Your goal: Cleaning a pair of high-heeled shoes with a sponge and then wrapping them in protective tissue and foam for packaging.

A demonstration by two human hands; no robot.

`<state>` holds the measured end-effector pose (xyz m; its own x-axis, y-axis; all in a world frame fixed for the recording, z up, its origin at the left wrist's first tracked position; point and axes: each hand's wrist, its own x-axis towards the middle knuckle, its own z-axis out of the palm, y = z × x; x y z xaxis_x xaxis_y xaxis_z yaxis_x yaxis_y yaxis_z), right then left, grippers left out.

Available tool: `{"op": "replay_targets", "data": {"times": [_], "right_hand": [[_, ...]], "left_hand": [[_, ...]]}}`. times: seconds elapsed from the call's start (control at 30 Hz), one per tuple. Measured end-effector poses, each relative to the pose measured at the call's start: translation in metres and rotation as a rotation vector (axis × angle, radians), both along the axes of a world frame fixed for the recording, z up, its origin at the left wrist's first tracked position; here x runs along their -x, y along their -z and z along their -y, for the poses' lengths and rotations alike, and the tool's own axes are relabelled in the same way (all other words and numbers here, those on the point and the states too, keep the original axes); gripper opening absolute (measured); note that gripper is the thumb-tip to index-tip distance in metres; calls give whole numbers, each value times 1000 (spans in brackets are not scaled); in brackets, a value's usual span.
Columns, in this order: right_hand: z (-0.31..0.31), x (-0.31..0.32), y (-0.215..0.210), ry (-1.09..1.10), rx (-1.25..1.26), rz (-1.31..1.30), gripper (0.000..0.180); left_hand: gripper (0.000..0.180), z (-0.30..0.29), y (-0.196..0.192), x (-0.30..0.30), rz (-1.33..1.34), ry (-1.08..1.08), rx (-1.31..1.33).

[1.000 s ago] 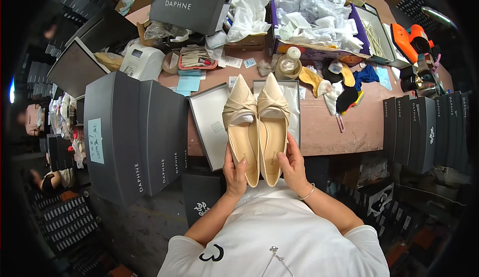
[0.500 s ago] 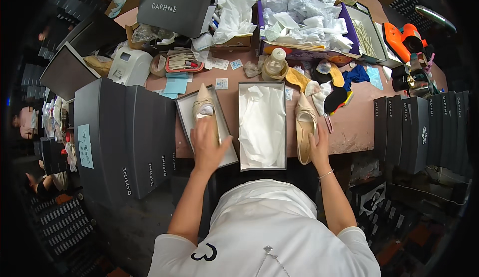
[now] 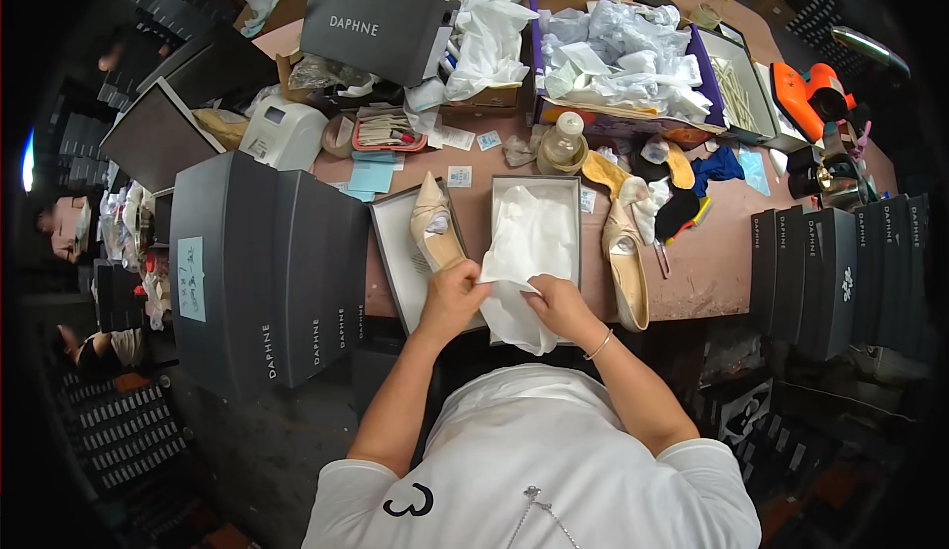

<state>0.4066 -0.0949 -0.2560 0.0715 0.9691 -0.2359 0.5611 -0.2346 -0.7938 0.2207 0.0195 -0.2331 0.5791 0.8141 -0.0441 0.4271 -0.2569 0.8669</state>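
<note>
White tissue paper [image 3: 534,233] lines an open shoebox [image 3: 577,193] in front of me, and its near part hangs over the box's front edge. My left hand [image 3: 455,297] pinches the paper's left edge. My right hand [image 3: 557,304] grips the same sheet a little to the right. Just beyond my left hand, a beige pointed shoe [image 3: 433,221] lies in the grey box lid [image 3: 400,253], with white stuffing in its toe. The matching beige shoe [image 3: 629,277] rests on the table right of the box, apart from my right hand.
Dark shoeboxes stand at the left [image 3: 232,272] and in a row at the right [image 3: 830,272]. At the back are a purple box of crumpled paper [image 3: 707,84], a bottle [image 3: 566,139] and an orange tape dispenser [image 3: 791,104]. Cloths [image 3: 682,203] lie near the right shoe.
Both hands have left the shoes and come together over the box's near end. They have taken hold of the tissue paper and pulled its near part up and over the edge.
</note>
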Motion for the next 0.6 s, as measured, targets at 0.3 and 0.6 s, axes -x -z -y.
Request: {"op": "replay_targets", "data": {"times": [0.3, 0.6], "right_hand": [[46, -35, -56, 62, -146, 183, 67], [133, -79, 11, 421, 42, 402, 68]], "left_hand": [[24, 15, -32, -22, 93, 94, -162], [14, -3, -33, -68, 93, 199, -193]]}}
